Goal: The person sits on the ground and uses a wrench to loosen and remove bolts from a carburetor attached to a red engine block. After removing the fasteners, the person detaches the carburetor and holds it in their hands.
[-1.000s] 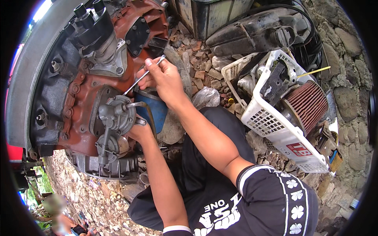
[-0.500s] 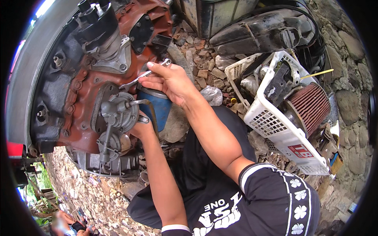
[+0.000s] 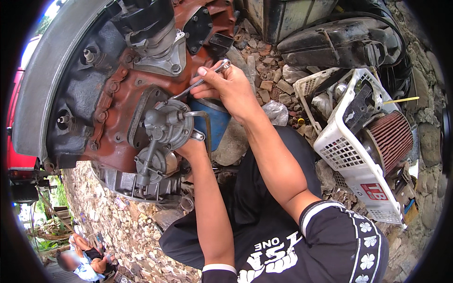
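Observation:
A combination wrench [image 3: 199, 85] is pinched between the thumb and fingers of my right hand [image 3: 231, 89]. Its far end reaches the upper edge of a grey metal pump [image 3: 165, 121], fixed to the side of a red-brown engine block [image 3: 126, 101]. My left hand [image 3: 192, 149] is below and behind the pump, its fingers mostly hidden. Beside that hand, a shiny metal end with a hole [image 3: 197, 136] sticks out; what it belongs to is hidden. A bent metal pipe [image 3: 206, 127] comes off the pump, in front of a blue cylindrical canister [image 3: 218, 123].
A black distributor [image 3: 146, 26] rises above the pump. To the right, a white plastic basket [image 3: 339, 153] holds a pleated red-brown filter [image 3: 388, 137] and metal parts. Behind it lies a dirty black casing [image 3: 339, 42]. Another person [image 3: 87, 262] sits at lower left on stony ground.
The view has shifted, so the engine, hands and basket appear farther right. My right hand still grips the wrench at the pump, its handle slightly steeper. My left hand stays behind the pump.

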The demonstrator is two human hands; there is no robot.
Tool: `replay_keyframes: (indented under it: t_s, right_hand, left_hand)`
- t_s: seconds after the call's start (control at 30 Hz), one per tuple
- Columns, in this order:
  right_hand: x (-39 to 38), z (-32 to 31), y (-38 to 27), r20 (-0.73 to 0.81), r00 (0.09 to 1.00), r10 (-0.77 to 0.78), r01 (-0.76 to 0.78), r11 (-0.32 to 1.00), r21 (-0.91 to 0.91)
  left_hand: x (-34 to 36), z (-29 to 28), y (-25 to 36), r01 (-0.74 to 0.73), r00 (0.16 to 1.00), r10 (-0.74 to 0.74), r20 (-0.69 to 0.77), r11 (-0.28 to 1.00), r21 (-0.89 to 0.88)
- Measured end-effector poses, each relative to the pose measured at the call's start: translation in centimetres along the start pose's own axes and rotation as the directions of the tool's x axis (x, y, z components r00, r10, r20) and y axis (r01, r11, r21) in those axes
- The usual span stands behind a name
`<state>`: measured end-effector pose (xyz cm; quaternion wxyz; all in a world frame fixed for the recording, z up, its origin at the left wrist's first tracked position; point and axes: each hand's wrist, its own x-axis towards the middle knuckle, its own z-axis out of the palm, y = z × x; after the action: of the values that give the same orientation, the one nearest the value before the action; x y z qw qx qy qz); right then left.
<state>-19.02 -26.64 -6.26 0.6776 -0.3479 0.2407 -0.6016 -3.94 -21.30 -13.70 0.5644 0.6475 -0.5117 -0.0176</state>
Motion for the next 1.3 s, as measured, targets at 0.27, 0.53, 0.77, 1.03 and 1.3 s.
replay_keyframes:
  t_s: [0.27, 0.53, 0.77, 1.03, 1.3]
  right_hand:
    - [-0.7, 1.8, 0.3, -0.053, 0.983, -0.174, 0.163, 0.972, -0.172]
    - [-1.1, 1.4, 0.3, 0.209, 0.838, -0.504, 0.544, 0.799, -0.257]
    - [0.4, 0.0, 1.0, -0.098, 0.995, -0.003, 0.003, 1.0, -0.007]
    - [-1.1, 2.0, -0.4, 0.028, 0.986, -0.165, 0.168, 0.97, -0.175]
    - [-1.0, 1.1, -0.6, 0.196, 0.896, -0.397, 0.438, 0.862, -0.254]
  left_hand:
    - [0.0, 0.0, 0.0, -0.12, 0.992, 0.127, -0.019, 0.967, 0.223]
    - [0.0, 0.1, 0.5, -0.23, 0.96, 0.272, -0.068, 0.903, 0.362]
    - [0.1, 0.0, 1.1, -0.153, 0.986, 0.163, -0.039, 0.969, 0.196]
    - [0.1, -0.1, 1.9, -0.134, 0.988, 0.147, -0.051, 0.971, 0.196]
    - [-0.4, -0.3, 2.1, -0.069, 0.996, 0.079, -0.029, 0.964, 0.256]
